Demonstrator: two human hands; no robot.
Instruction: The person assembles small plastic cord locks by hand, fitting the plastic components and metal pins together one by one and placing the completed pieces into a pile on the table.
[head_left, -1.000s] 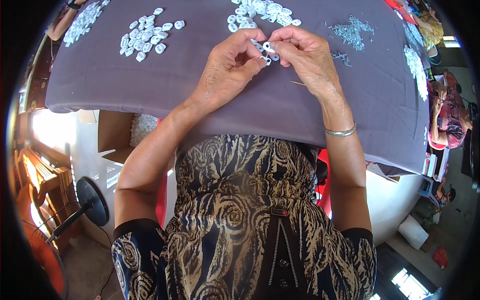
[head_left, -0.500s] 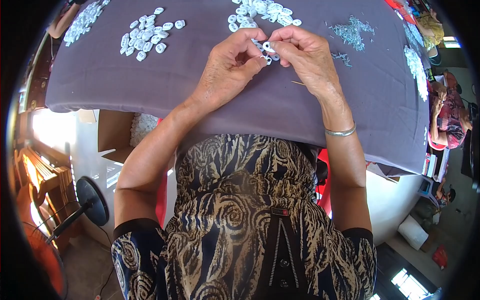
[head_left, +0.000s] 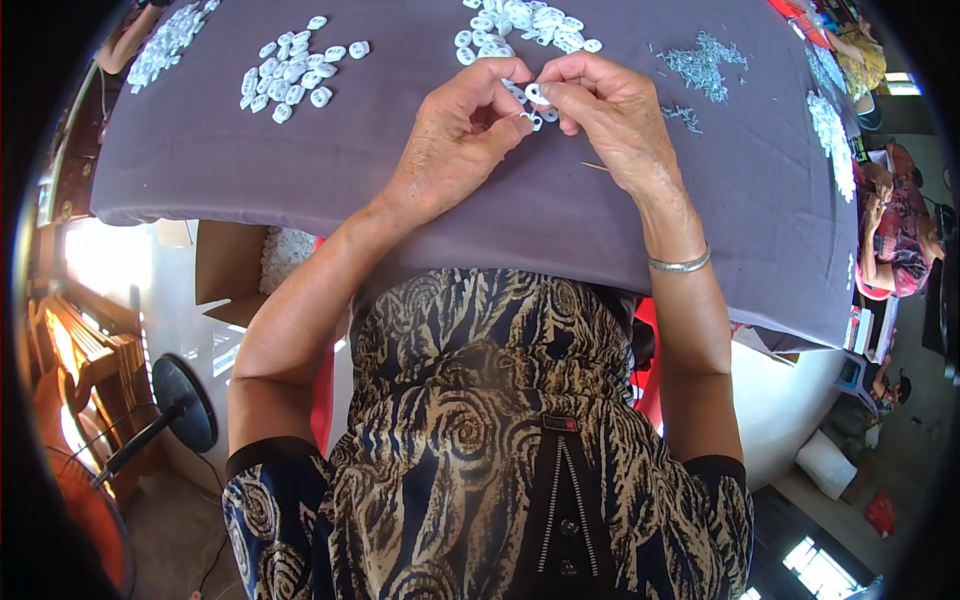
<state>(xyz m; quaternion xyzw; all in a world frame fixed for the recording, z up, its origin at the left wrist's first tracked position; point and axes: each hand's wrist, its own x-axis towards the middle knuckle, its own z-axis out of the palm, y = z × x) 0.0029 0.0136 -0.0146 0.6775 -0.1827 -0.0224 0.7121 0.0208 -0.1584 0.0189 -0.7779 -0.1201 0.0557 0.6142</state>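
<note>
Above the cloth-covered table, my left hand (head_left: 455,130) pinches a small white plastic piece (head_left: 536,122) between thumb and fingers. My right hand (head_left: 615,115) is closed on another white oval plastic piece (head_left: 537,94) that has a dark hole in it. The two pieces are held close together; whether they touch I cannot tell. Just beyond my fingertips lies a pile of similar white oval pieces (head_left: 525,22). A thin wooden stick (head_left: 594,166) shows beside my right wrist. Right of my hands, small shiny metal pieces (head_left: 705,66) lie scattered, too small to name.
Another heap of white oval pieces (head_left: 290,75) sits to the left on the grey tablecloth (head_left: 200,160). More piles lie at the table's far left and right edges. Other people sit at the right (head_left: 900,225) and far left. Below stand a cardboard box (head_left: 228,262) and a fan (head_left: 184,402).
</note>
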